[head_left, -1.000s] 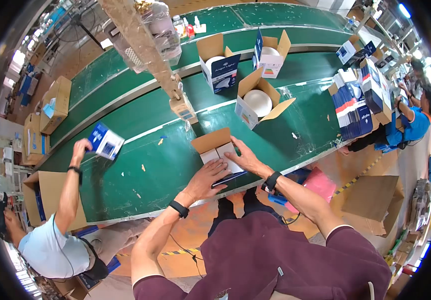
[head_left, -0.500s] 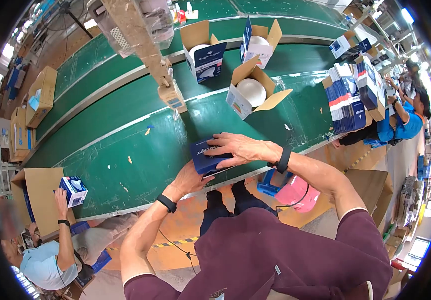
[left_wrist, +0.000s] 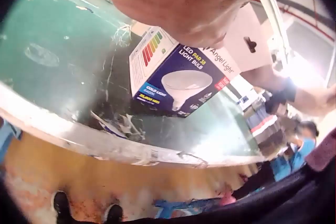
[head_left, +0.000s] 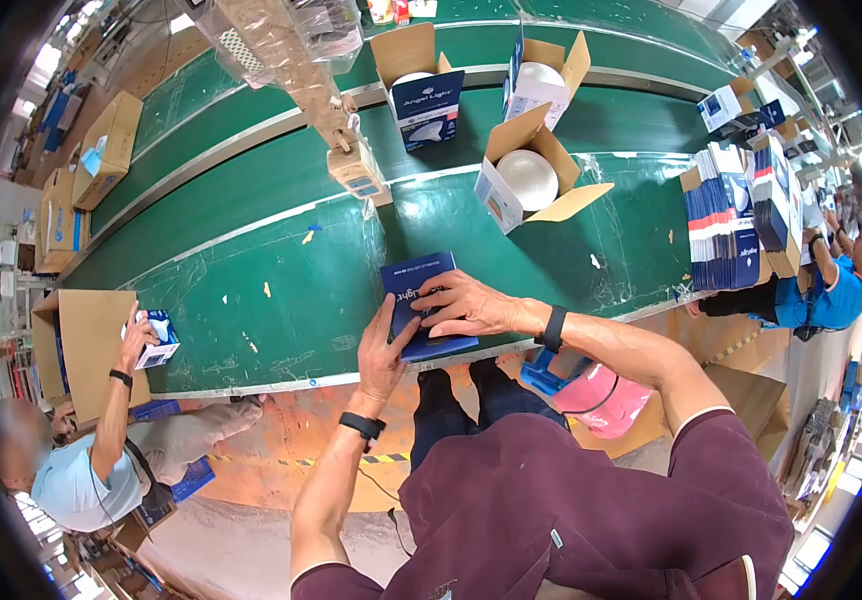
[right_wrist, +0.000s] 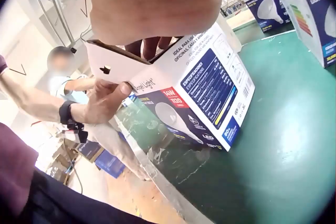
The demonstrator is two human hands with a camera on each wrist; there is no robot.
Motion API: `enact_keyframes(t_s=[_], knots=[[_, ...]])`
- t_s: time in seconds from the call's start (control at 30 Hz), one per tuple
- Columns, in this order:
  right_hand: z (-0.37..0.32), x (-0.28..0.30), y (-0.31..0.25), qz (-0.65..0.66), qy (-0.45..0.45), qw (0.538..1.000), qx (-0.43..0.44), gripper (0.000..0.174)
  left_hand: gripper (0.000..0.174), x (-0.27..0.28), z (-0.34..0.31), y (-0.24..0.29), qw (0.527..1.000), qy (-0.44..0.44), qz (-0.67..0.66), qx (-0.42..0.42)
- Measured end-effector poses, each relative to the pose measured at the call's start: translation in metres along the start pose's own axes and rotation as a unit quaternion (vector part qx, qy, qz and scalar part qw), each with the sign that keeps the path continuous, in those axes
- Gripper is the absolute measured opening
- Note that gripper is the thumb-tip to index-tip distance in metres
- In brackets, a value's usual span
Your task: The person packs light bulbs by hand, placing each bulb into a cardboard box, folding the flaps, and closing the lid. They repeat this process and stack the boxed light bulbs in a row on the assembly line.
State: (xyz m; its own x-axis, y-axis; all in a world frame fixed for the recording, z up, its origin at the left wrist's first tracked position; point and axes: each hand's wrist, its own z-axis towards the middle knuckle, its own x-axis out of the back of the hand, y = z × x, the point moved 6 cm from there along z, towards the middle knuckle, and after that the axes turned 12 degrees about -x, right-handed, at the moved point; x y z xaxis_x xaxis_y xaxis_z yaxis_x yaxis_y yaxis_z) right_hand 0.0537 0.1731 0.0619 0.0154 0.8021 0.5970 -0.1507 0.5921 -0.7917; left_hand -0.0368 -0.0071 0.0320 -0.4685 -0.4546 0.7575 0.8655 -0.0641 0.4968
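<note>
A dark blue and white light bulb box (head_left: 421, 269) stands on the green bench at its near edge. Its printed side, with a bulb picture, faces the left wrist view. My left hand (head_left: 382, 357) grips the box's left near corner, fingers along the side and thumb by the top. From the right, my right hand (head_left: 478, 306) presses its fingers on the blue lid. In the right wrist view, a white flap (right_wrist: 113, 69) with a hang hole sticks out from the box top, and fingers show in the gap behind it. The contents are hidden.
Beyond the box, several open bulb boxes hold white bulbs, the nearest bulb (head_left: 528, 180) facing up. Stacked flat cartons (head_left: 719, 225) stand at right. A wooden post (head_left: 326, 105) hangs over the bench. At left, a person holds another bulb box (head_left: 158, 338) by a large carton (head_left: 91, 350).
The box's raised brown flap and white inner flaps are now covered by the blue lid, which my hands have folded over. The person at left has moved a bulb box to the large carton.
</note>
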Motion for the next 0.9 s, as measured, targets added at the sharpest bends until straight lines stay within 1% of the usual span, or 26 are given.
enact_keyframes(t_s=[0.03,0.1,0.13,0.2,0.23,0.3,0.37,0.4,0.43,0.5,0.53,0.57,0.6,0.63,0.67,0.7,0.73,0.77,0.8,0.83,0.87,0.9], knots=[[-0.001,0.001,0.001,0.005,-0.009,1.0,-0.005,0.032,0.084,0.0,0.001,-0.002,1.0,-0.012,0.011,-0.017],[-0.022,0.007,0.005,-0.046,-0.029,0.998,0.031,0.035,0.083,0.003,0.002,-0.006,0.997,-0.037,0.032,-0.051],[-0.029,0.014,0.004,-0.075,-0.039,0.995,0.05,0.037,0.084,0.005,0.005,-0.007,0.995,-0.056,0.048,-0.066],[-0.044,0.02,0.005,-0.16,-0.071,0.983,0.062,0.04,0.084,0.005,0.008,-0.005,0.988,-0.094,0.071,-0.096],[-0.051,0.02,0.004,-0.199,-0.088,0.974,0.064,0.042,0.084,0.002,0.009,-0.004,0.988,-0.104,0.068,-0.096],[-0.052,0.011,0.022,-0.19,-0.078,0.975,0.081,0.044,0.084,0.004,0.011,-0.005,0.984,-0.128,0.068,-0.099],[-0.047,0.009,0.027,-0.174,-0.046,0.976,0.118,0.045,0.085,0.011,0.016,-0.004,0.979,-0.167,0.062,-0.099],[-0.048,0.01,0.029,-0.183,-0.044,0.975,0.117,0.044,0.085,0.012,0.021,-0.002,0.976,-0.182,0.057,-0.102],[-0.047,0.011,0.025,-0.168,-0.033,0.979,0.113,0.041,0.086,0.011,0.024,-0.002,0.978,-0.176,0.056,-0.101],[-0.046,0.003,0.021,-0.158,-0.012,0.984,0.079,0.042,0.088,0.008,0.016,-0.004,0.98,-0.164,0.053,-0.096],[-0.046,-0.004,0.023,-0.174,-0.009,0.982,0.065,0.048,0.087,0.007,0.014,-0.007,0.983,-0.155,0.044,-0.089],[-0.042,-0.01,0.02,-0.189,-0.005,0.981,0.039,0.052,0.079,0.014,0.014,-0.004,0.991,-0.109,0.034,-0.063],[-0.034,-0.018,0.016,-0.19,0.016,0.981,0.023,0.054,0.074,0.018,0.004,-0.01,0.996,-0.061,0.046,-0.043],[-0.018,-0.026,0.012,-0.191,0.036,0.981,0.007,0.055,0.07,0.024,-0.002,-0.022,0.998,-0.014,0.055,-0.022],[0.004,-0.037,0.006,-0.224,0.043,0.974,-0.006,0.052,0.068,0.035,-0.005,-0.039,0.998,0.0,0.066,-0.013],[0.026,-0.044,0.001,-0.196,0.076,0.976,-0.05,0.052,0.066,0.053,-0.013,-0.06,0.997,0.012,0.077,0.002],[0.047,-0.053,-0.004,-0.165,0.106,0.976,-0.093,0.051,0.067,0.074,-0.016,-0.084,0.995,0.022,0.091,0.017],[0.064,-0.056,-0.007,-0.137,0.135,0.972,-0.134,0.051,0.065,0.096,-0.018,-0.116,0.991,0.036,0.128,0.025],[0.079,-0.054,-0.008,-0.096,0.156,0.97,-0.157,0.053,0.068,0.119,-0.019,-0.151,0.986,0.064,0.147,0.054],[0.091,-0.044,-0.008,-0.1,0.199,0.962,-0.159,0.054,0.076,0.142,-0.02,-0.189,0.982,0.108,0.123,0.093],[0.098,-0.032,-0.006,-0.104,0.241,0.951,-0.162,0.055,0.075,0.157,-0.028,-0.241,0.974,0.127,0.073,0.173],[0.103,-0.021,-0.002,-0.106,0.283,0.939,-0.167,0.056,0.076,0.181,-0.018,-0.264,0.972,0.143,0.119,0.147]])
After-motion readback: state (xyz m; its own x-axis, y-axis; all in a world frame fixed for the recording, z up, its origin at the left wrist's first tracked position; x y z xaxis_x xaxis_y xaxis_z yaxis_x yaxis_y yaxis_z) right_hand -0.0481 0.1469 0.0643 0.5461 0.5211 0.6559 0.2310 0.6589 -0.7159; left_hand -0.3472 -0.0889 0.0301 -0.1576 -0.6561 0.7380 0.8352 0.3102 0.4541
